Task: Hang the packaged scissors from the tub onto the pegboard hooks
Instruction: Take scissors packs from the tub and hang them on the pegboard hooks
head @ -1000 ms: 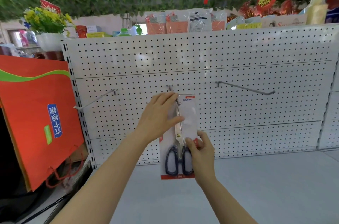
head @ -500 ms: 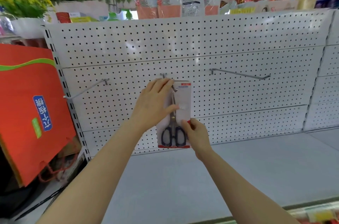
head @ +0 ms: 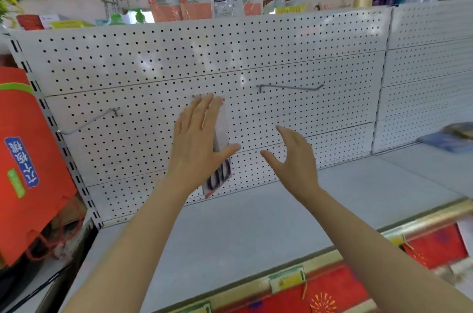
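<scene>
Left hand (head: 197,143) spread flat with straight fingers (head: 204,113) over the packaged scissors (head: 222,154), pack hanging against the white pegboard (head: 294,56) from the hook at the fingertips, black handles showing below the thumb. Right hand (head: 294,161) open and apart from the pack, holding nothing, fingers relaxed just below a bare hook (head: 290,87). Another bare hook (head: 88,123) well left of the left fingers; grey shelf (head: 243,230) beneath both wrists.

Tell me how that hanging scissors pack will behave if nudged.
The scissors pack hangs from the middle hook, so it likely swings. Thin card probably flexes; the dark handles sit low, so it should settle. The left hand lies flat against it.
</scene>
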{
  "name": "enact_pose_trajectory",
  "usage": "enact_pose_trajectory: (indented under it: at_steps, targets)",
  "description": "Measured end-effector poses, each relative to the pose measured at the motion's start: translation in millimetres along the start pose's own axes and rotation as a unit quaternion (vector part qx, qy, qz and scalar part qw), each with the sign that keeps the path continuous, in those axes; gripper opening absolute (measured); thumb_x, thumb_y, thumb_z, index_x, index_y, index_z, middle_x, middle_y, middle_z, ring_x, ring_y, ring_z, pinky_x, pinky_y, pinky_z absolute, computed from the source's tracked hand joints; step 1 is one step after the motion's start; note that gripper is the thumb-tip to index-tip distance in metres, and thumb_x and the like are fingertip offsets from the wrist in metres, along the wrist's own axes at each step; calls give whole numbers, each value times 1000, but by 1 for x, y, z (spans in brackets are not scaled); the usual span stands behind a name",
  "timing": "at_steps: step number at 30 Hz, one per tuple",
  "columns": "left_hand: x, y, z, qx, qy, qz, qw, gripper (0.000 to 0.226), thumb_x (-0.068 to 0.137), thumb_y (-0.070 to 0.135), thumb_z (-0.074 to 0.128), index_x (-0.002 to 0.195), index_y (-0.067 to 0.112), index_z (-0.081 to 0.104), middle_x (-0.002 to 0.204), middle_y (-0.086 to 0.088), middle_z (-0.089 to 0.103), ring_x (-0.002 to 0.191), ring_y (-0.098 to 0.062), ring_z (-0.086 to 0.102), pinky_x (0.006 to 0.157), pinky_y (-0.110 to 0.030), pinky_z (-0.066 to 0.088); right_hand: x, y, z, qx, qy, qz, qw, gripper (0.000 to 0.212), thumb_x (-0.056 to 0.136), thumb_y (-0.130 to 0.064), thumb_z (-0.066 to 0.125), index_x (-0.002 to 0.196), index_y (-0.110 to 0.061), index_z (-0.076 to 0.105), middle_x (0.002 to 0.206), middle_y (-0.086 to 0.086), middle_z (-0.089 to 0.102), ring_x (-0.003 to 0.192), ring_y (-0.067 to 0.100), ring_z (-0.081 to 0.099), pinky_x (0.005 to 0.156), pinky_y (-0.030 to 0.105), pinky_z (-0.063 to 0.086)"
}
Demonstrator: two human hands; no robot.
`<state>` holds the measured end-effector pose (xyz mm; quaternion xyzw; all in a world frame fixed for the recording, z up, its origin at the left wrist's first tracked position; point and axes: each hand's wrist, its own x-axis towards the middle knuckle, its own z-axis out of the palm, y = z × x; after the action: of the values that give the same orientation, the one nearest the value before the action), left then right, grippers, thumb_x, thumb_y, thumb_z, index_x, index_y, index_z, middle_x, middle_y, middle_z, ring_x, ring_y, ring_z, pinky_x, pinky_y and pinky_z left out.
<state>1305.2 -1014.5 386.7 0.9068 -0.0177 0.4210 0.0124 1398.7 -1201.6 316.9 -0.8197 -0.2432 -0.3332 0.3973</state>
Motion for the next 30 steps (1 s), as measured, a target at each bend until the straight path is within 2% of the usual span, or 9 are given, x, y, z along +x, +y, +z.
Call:
enact_pose_trajectory:
  at_steps: [5,10,16,24,27,30]
  targets:
    - [-16,62,11,-1,24,81,996,89,83,60,57,153,16,25,157,-3,30,147,-24,22,117,-49,25,-7,21,-42,-76,35,-65,994,64,84,-39,70,138,-10,50,130,8,60,121,28,52,103,41,36]
    - [-22,124,38,0,-3,120,993,85,85,53,63,151,11,31,154,-7,36,143,-26,28,116,-47,26,-26,63,-92,-142,46,-93,984,62,85,-39,65,137,-8,49,130,8,59,120,30,52,103,41,35]
    - [-25,212,92,-38,-54,123,990,81,87,48,60,152,11,28,154,-7,36,142,-29,29,118,-45,23,-63,144,-162,-210,47,-72,974,59,84,-34,64,133,-3,53,124,13,62,115,32,55,98,43,38]
    - [-66,341,205,-123,-174,162,964,80,83,40,69,148,8,36,148,-12,42,135,-35,38,111,-48,27,-150,284,-243,-299,1,52,953,54,81,-23,62,129,1,55,116,20,64,106,40,59,92,50,44]
    - [-87,385,254,-157,-221,200,941,79,77,37,73,144,8,42,143,-11,48,129,-34,44,108,-45,31,-198,332,-268,-338,-23,133,931,54,81,-17,69,129,2,54,113,20,63,104,41,58,90,51,43]
    - [-110,426,303,-168,-273,244,915,78,79,44,65,145,8,41,145,-12,47,132,-32,44,110,-47,34,-246,373,-284,-383,-55,219,896,58,76,-14,76,128,2,55,112,21,65,101,42,60,87,50,45]
